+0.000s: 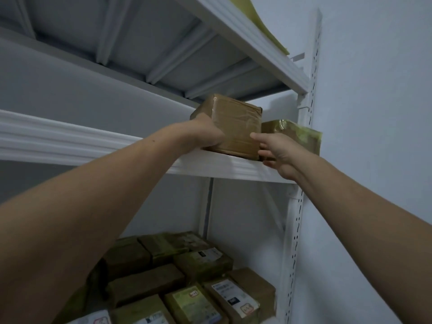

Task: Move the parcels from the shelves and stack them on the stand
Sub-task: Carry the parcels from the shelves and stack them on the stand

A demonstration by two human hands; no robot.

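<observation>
A brown taped parcel (236, 122) stands on the upper white shelf (210, 166), near its right end. My left hand (205, 134) grips the parcel's left side, fingers curled round its lower left edge. My right hand (278, 155) reaches to the parcel's lower right corner with the fingers spread and nearly straight, thumb touching the front face. A second, smaller parcel (294, 134) with yellowish tape sits just right of the first, partly behind my right hand.
Several brown parcels (187, 277) with labels fill the lower shelf. A perforated white upright (297, 218) runs down the right side beside the pale wall. Another shelf (245, 43) hangs close overhead with a yellow sheet on top.
</observation>
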